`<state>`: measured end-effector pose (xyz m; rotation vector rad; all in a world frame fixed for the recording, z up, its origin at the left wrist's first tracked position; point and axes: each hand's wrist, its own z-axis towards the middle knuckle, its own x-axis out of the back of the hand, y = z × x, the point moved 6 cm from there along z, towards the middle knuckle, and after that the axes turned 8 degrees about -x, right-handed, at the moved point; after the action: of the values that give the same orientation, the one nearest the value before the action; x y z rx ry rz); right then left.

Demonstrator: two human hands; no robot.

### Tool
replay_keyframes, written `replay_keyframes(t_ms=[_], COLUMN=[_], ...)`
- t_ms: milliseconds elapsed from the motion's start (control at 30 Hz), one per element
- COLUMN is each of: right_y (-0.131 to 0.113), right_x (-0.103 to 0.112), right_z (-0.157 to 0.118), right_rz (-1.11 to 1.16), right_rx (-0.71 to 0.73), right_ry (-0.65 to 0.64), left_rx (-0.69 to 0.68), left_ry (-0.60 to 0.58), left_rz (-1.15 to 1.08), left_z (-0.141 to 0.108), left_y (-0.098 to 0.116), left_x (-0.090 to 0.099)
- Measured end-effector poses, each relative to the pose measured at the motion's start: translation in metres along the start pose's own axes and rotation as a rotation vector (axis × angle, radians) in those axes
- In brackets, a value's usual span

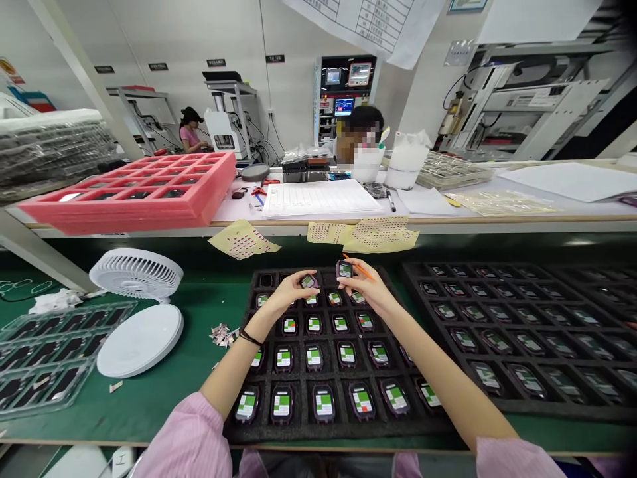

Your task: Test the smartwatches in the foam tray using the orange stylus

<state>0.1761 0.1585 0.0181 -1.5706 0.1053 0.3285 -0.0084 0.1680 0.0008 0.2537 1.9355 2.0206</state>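
My left hand (283,297) pinches a small dark rounded device (307,281) with a green-and-white label, over the far end of a black foam tray (239,433). My right hand (361,287) holds a similar device (344,269) between its fingers, along with a thin orange stick (359,269). Rows of these labelled devices, such as one (323,403), sit in the tray's square pockets beneath my forearms. My hands are close together, almost touching. A second black foam tray (497,406) of devices lies to the right.
A white fan (136,274), its round white base (140,340) and a clear plastic tray (60,352) lie on the green mat (164,398) to the left. Yellow sticker sheets (378,234) hang from the far bench, which holds a pink foam tray (129,192). Two people (192,129) work beyond.
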Motion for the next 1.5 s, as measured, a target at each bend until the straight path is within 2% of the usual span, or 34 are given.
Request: replay_keyframes(t_ms=[233,433,700,867,1033,1167,1300,1400,1500], right_y=[0.013,0.015,0.015,0.021,0.023,0.023,0.024,0.025,0.023], right_x=[0.001,0.0,-0.002,0.001,-0.002,-0.005,-0.003,-0.001,-0.003], right_z=[-0.008,-0.015,-0.018,-0.016,-0.019,-0.021,-0.021,-0.021,-0.023], right_rz=[-0.045,-0.07,-0.089,-0.065,-0.01,-0.032,-0.102,-0.133,-0.114], right_rx=[-0.013,-0.021,-0.023,-0.035,-0.118,-0.146,-0.137,-0.149,-0.157], right_ry=[-0.031,-0.064,-0.058,-0.051,-0.091,-0.131,-0.101,-0.062,-0.087], left_rx=[0.045,0.065,0.079,0.142,0.206,0.157,0.082,0.08,0.078], left_ry=[-0.065,-0.112,-0.066,-0.006,0.023,0.003,-0.036,-0.003,0.024], left_rz=[-0.145,-0.149,-0.085,-0.167,-0.24,-0.25,-0.151,-0.093,-0.073], left_z=[-0.001,-0.005,-0.009,-0.008,-0.009,-0.01,-0.01,-0.009,-0.009], left_y=[-0.011,-0.01,-0.01,-0.014,-0.018,-0.017,-0.016,-0.019,-0.019], left_x=[-0.006,-0.012,-0.012,-0.008,-0.009,-0.015,-0.019,-0.017,-0.016])
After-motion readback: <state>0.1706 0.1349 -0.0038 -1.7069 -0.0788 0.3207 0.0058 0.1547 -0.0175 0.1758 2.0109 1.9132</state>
